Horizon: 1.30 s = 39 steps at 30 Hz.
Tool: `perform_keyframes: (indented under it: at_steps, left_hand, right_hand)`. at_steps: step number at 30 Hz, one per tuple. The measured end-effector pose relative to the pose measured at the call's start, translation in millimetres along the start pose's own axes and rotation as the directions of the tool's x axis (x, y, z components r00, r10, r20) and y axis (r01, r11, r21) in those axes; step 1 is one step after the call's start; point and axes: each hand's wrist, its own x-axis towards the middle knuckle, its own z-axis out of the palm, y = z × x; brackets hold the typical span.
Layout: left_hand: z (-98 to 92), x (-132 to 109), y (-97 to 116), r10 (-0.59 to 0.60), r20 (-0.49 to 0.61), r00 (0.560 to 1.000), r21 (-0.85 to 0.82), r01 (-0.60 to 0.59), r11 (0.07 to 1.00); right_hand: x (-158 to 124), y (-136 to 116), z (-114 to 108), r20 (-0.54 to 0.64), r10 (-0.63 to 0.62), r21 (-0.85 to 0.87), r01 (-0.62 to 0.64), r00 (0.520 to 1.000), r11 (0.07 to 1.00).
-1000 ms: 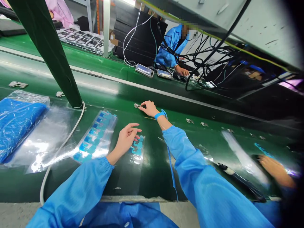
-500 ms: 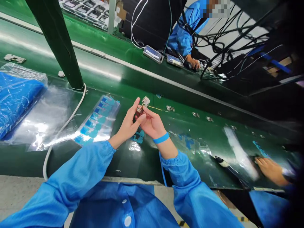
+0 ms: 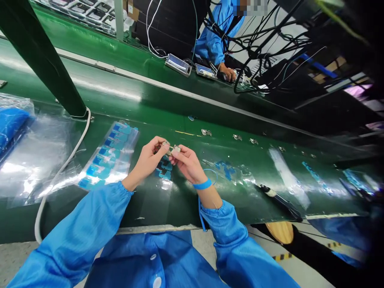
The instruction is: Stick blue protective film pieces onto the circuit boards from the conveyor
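My left hand [image 3: 149, 157] and my right hand [image 3: 186, 163] meet above the green conveyor belt [image 3: 126, 100]. Both pinch one small metal part [image 3: 170, 149] between their fingertips. A blue wrist strap [image 3: 202, 185] circles my right wrist, with its coiled cord hanging down. Just under the hands lies a small clear sheet of blue stickers [image 3: 163, 170]. A larger clear sheet of blue stickers [image 3: 108, 156] lies to the left of my left hand.
Several small metal parts [image 3: 206, 132] lie in a row on the belt further out. A dark green post [image 3: 45, 64] with a white cable [image 3: 64, 168] stands at left beside clear plastic bags [image 3: 30, 156]. A black pen-like tool [image 3: 280, 200] lies right. Across the belt, another person's hand [image 3: 228, 74] rests among cables.
My right hand reached out, took the metal part from the belt and brought it back. Both hands now hold it lower, near the small sticker sheet. The co-worker's hand at right is gone from view.
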Motion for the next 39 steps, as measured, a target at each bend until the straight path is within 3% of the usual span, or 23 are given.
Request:
perform_keyframes:
  at_steps: [2, 3, 5, 7, 9, 12, 15, 17, 20, 23, 30, 33, 39]
  left_hand:
    - [7.5, -2.8, -0.8, -0.044, 0.027, 0.999, -0.142, 0.048, 0.989]
    - [10.5, -3.5, -1.0, -0.079, 0.046, 0.996, -0.222, 0.088, 0.971]
    - [12.7, -3.0, -0.4, -0.141, 0.027, 0.99, -0.361, 0.141, 0.922]
    - [10.1, -0.1, 1.7, -0.192, -0.064, 0.979, -0.441, 0.144, 0.886]
    - [4.9, 3.6, 3.5, -0.259, -0.151, 0.954, -0.432, 0.172, 0.885]
    - [-1.9, 7.7, 2.2, -0.343, -0.197, 0.918, -0.289, 0.28, 0.915]
    - [-5.3, 9.3, -3.5, -0.31, -0.083, 0.947, -0.077, 0.304, 0.95]
    - [-6.8, 10.0, -7.7, -0.28, -0.003, 0.96, 0.065, 0.28, 0.958]
    - [-9.2, 11.0, -13.0, -0.266, 0.003, 0.964, 0.164, 0.262, 0.951]
    - [-11.3, 11.9, -17.3, -0.267, -0.012, 0.964, 0.169, 0.265, 0.949]
    - [-14.2, 12.5, -20.0, -0.291, -0.021, 0.957, 0.159, 0.29, 0.944]
    - [-15.7, 13.0, -19.5, -0.284, -0.014, 0.959, 0.167, 0.282, 0.945]
    - [-17.0, 13.5, -22.2, -0.279, -0.02, 0.96, 0.165, 0.278, 0.946]
  right_hand:
    - [-5.8, 6.4, 5.5, -0.001, 0.033, 0.073, -0.033, 0.999, 0.997]
    - [-9.1, 8.9, 6.1, 0.015, 0.032, 0.032, -0.033, 0.999, 0.999]
    - [-17.7, 12.1, 0.8, 0.021, -0.026, -0.219, 0.031, 0.999, 0.975]
    - [-28.7, 14.3, -11.7, 0.032, -0.17, -0.557, 0.159, 0.985, 0.815]
    - [-39.7, 17.8, -25.7, 0.147, -0.264, -0.788, 0.274, 0.953, 0.551]
    - [-48.2, 25.9, -38.2, 0.346, -0.148, -0.897, 0.373, 0.927, 0.239]
    - [-44.6, 33.1, -40.1, 0.391, -0.044, -0.913, 0.393, 0.919, 0.105]
    - [-38.9, 35.7, -40.5, 0.411, -0.046, -0.905, 0.414, 0.91, 0.102]
    - [-32.1, 38.2, -43.7, 0.439, -0.097, -0.88, 0.449, 0.893, 0.152]
    - [-29.4, 41.1, -46.9, 0.451, -0.137, -0.864, 0.47, 0.882, 0.182]
    - [-23.1, 41.8, -42.8, 0.423, -0.194, -0.878, 0.453, 0.885, 0.152]
    - [-14.8, 38.1, -41.8, 0.472, -0.26, -0.855, 0.509, 0.842, 0.098]
    - [-12.7, 11.5, -43.1, 0.646, -0.311, -0.728, 0.685, 0.697, 0.024]
